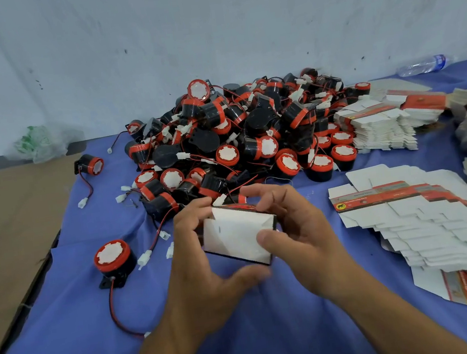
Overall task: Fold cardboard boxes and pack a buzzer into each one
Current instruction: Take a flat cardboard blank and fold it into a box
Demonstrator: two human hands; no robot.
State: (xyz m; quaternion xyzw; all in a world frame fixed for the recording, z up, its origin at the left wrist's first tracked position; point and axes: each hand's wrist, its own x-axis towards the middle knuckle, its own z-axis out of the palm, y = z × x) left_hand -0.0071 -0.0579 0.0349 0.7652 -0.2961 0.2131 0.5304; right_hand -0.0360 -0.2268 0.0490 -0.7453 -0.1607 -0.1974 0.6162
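Half-folded cardboard box [236, 238] sits in the near centre, held just above the blue-covered tabletop [68, 335], white flaps facing us. The left hand [201, 274] curls round its left side, thumb under the near edge. The right hand [296, 228] grips the right end, thumb pressing the white flap, fingers hooked over the far edge. Just beyond is a big heap of buzzers [235, 137], wires tangled. A loose buzzer [113, 259] sits to the left. Flat box blanks [431, 224] fan out right, cut off at the frame. What's inside the box is hidden.
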